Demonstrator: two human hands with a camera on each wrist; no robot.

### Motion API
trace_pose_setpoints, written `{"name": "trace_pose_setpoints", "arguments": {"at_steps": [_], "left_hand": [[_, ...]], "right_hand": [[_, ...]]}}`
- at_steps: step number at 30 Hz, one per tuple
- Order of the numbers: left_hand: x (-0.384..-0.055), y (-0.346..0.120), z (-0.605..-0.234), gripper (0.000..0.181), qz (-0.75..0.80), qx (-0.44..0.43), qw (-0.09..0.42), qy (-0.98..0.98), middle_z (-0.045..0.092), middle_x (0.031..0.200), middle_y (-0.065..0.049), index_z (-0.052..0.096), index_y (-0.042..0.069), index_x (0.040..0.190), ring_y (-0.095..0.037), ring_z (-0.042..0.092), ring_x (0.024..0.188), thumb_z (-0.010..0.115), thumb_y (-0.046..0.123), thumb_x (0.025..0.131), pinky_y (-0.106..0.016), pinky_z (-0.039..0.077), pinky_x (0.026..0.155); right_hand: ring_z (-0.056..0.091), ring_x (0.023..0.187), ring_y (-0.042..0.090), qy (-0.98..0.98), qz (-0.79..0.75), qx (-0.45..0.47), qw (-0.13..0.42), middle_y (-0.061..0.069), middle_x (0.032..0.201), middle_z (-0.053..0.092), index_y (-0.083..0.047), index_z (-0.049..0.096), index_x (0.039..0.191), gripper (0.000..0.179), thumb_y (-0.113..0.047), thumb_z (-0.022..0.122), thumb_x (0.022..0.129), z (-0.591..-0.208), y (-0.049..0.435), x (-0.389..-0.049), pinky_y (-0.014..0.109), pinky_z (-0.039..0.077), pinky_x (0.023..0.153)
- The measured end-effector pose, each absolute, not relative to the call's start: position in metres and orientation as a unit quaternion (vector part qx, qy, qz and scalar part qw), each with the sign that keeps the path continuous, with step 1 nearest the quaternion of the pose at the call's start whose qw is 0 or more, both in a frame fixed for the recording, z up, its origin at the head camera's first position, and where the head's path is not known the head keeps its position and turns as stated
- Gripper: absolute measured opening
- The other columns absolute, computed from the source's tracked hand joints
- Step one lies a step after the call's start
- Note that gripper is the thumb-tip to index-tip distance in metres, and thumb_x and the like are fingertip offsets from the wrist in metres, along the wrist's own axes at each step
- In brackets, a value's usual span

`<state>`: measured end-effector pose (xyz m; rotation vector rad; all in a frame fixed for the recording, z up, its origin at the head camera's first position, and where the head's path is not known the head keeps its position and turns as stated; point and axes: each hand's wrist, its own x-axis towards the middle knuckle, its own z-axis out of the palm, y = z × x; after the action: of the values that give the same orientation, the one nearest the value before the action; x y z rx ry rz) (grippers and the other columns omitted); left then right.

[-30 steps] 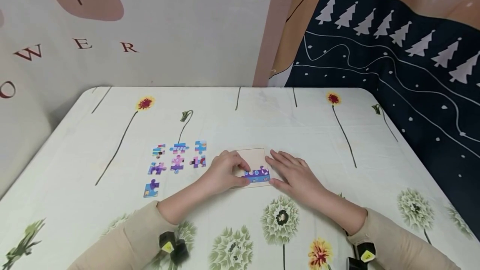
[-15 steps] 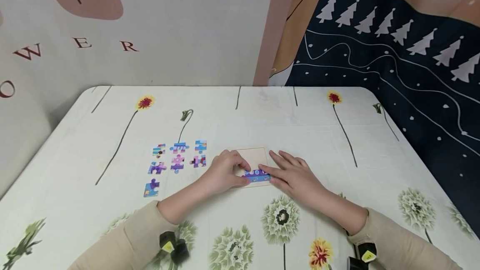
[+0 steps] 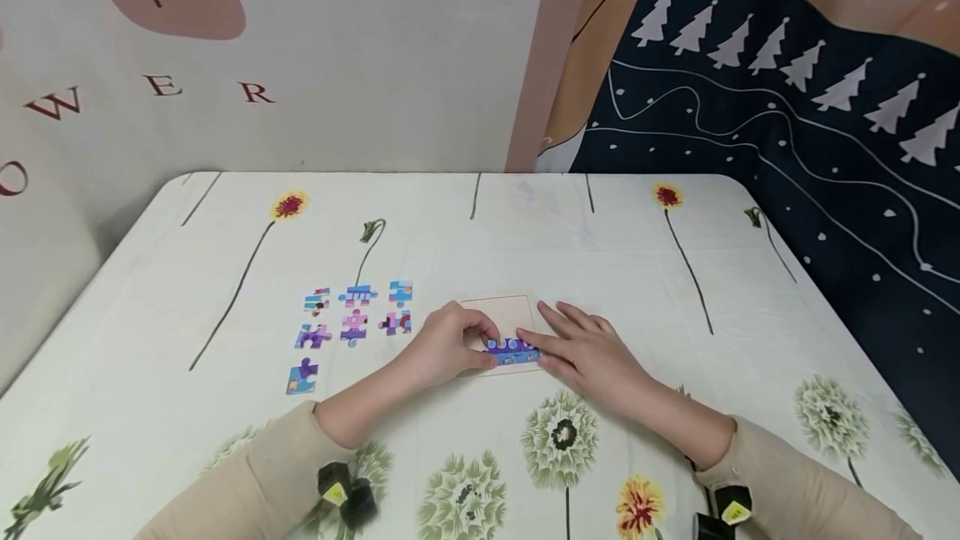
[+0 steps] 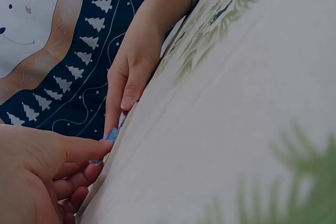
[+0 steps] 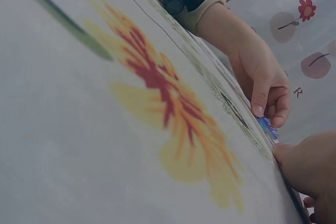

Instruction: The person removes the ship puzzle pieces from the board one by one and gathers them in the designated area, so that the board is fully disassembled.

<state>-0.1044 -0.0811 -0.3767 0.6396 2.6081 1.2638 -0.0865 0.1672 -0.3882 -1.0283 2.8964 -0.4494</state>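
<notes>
A pale square puzzle board point(image 3: 498, 313) lies mid-table, with a purple-and-blue strip of jigsaw pieces point(image 3: 516, 354) along its near side. At the strip's left end, my left hand point(image 3: 446, 344) pinches a jigsaw piece between thumb and fingers; part of that piece is hidden under them. The left wrist view shows its blue edge point(image 4: 112, 135) at the thumb tip. My right hand point(image 3: 600, 357) lies at the board's right side. Its straight index finger touches the strip's upper right end, and its thumb rests by the lower right corner.
Left of the board, several loose jigsaw pieces point(image 3: 355, 327) lie spread in rough rows on the flowered tablecloth point(image 3: 600, 248). A wall with printed letters and a dark tree-patterned cloth point(image 3: 720, 98) rise behind the table.
My right index finger has moved left from the board's edge onto the strip's right end. My left hand keeps its pinch in nearly the same place.
</notes>
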Motion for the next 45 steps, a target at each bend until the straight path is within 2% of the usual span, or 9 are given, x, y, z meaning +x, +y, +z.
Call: {"name": "trace_pose_setpoints", "arguments": {"at_steps": [5, 15, 29, 37, 45], "left_hand": [[-0.104, -0.081, -0.376, 0.016, 0.455, 0.204, 0.105, 0.860, 0.061, 0.074, 0.007, 0.071, 0.011, 0.084, -0.011, 0.055, 0.071, 0.081, 0.004, 0.074, -0.028, 0.046, 0.067], [-0.103, -0.082, -0.375, 0.012, 0.495, 0.180, 0.129, 0.840, 0.060, 0.074, 0.002, 0.071, 0.008, 0.085, -0.016, 0.055, 0.070, 0.078, 0.002, 0.077, -0.028, 0.046, 0.060], [-0.105, -0.090, -0.364, 0.011, 0.527, 0.178, 0.173, 0.813, 0.063, 0.075, 0.000, 0.071, 0.004, 0.090, -0.016, 0.058, 0.070, 0.076, 0.004, 0.079, -0.029, 0.048, 0.063], [-0.105, -0.103, -0.348, 0.011, 0.523, 0.184, 0.146, 0.819, 0.064, 0.075, 0.000, 0.072, 0.005, 0.089, -0.019, 0.057, 0.072, 0.077, 0.008, 0.080, -0.030, 0.046, 0.062], [-0.094, -0.124, -0.342, 0.019, 0.507, 0.185, 0.136, 0.831, 0.064, 0.078, 0.000, 0.075, 0.006, 0.100, -0.020, 0.053, 0.069, 0.076, 0.009, 0.082, -0.027, 0.042, 0.057]], "right_hand": [[0.020, 0.141, 0.032, 0.932, -0.149, -0.331, 0.018, 0.008, 0.154, 0.025, -0.032, 0.047, 0.142, 0.042, -0.040, 0.046, 0.100, -0.388, 0.167, -0.087, 0.058, 0.024, 0.103], [0.021, 0.140, 0.033, 0.930, -0.165, -0.329, 0.017, 0.006, 0.154, 0.026, -0.031, 0.048, 0.141, 0.042, -0.038, 0.048, 0.100, -0.389, 0.167, -0.088, 0.057, 0.024, 0.103], [0.019, 0.141, 0.031, 0.931, -0.160, -0.326, 0.029, 0.001, 0.155, 0.023, -0.033, 0.044, 0.143, 0.043, -0.039, 0.046, 0.101, -0.389, 0.167, -0.087, 0.056, 0.022, 0.104], [0.018, 0.142, 0.030, 0.931, -0.159, -0.326, 0.031, 0.000, 0.156, 0.022, -0.035, 0.041, 0.144, 0.043, -0.040, 0.044, 0.102, -0.388, 0.168, -0.088, 0.057, 0.021, 0.104], [0.019, 0.141, 0.031, 0.931, -0.162, -0.327, 0.025, 0.001, 0.155, 0.024, -0.034, 0.043, 0.143, 0.043, -0.040, 0.046, 0.101, -0.389, 0.167, -0.087, 0.058, 0.021, 0.104]]}}
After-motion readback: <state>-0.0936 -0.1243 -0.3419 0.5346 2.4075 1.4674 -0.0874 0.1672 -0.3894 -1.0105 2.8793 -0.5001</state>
